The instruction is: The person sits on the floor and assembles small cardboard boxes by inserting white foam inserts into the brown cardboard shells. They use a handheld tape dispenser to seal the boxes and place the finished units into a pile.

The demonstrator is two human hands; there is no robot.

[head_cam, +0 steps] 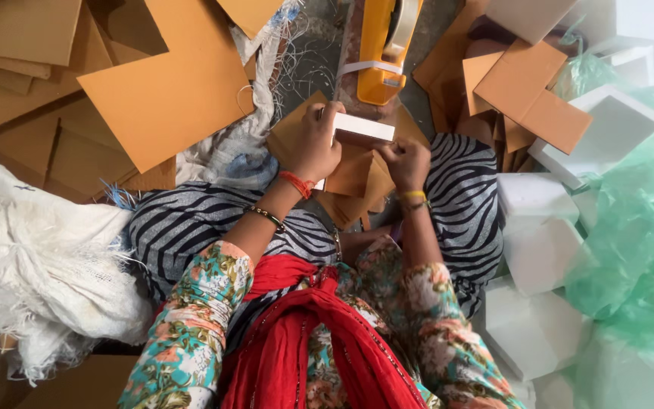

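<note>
**A:** Item one, your hands. What have you got?

**B:** Your left hand is closed around the left end of a small white block, fingers curled over its top edge. Your right hand is pinched shut at the block's lower right corner; whether it grips the block itself or the brown cardboard piece under it, I cannot tell.

**A:** Location of the block?

**B:** Held above your lap, between your knees, just in front of the yellow tape dispenser. The folded brown cardboard lies directly beneath it, touching your hands.

**A:** Item two, stock on your left.

**B:** Flat brown cardboard sheets, overlapping, loosely piled. Nearer you, a white woven sack with frayed edges, beside your left knee.

**A:** Stock on your right?

**B:** More brown cardboard cutouts, stacked unevenly. Beyond and below them, white foam blocks, several, touching one another. A green plastic bag drapes over and beside those blocks.

**A:** Worn items?

**B:** A red thread and a dark bangle on your left wrist; a yellow bangle on your right.
</note>
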